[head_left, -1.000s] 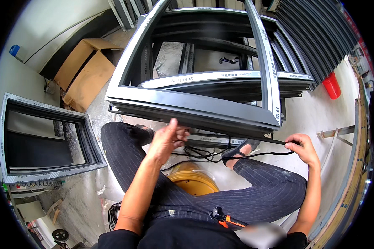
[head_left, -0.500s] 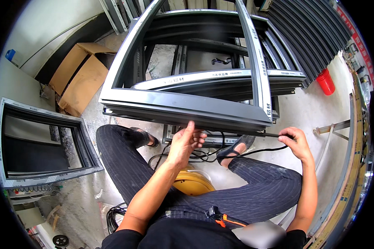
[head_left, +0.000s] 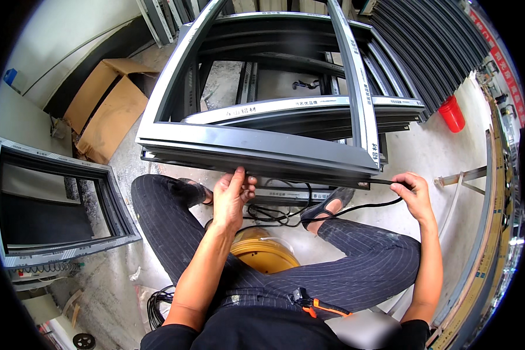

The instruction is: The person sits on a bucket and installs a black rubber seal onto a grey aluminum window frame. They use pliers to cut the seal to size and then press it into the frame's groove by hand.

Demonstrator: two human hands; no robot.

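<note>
A dark grey window frame (head_left: 256, 144) with silver-white printed film lies tilted across a stack of similar frames. My left hand (head_left: 230, 201) is at its near edge, the thumb pressed up against the underside and the fingers curled; whether anything lies within them is hidden. Off the frame's near right corner, my right hand (head_left: 415, 197) is closed on a thin black rubber strip (head_left: 381, 181). One stretch of the strip runs from the corner to this hand. Another sags back leftward to loose black coils (head_left: 280, 216) near my feet.
A yellow bucket (head_left: 265, 256) stands between my legs. At the left are another frame (head_left: 70, 255) and an open cardboard box (head_left: 114, 119). A red bucket (head_left: 452, 115) and ribbed dark panels (head_left: 431, 52) stand at the far right. Orange-handled pliers (head_left: 326, 307) lie at my lap.
My left hand has slid leftward along the frame's near edge. My right hand keeps its hold on the strip at the right corner, and the whole view has shifted slightly.
</note>
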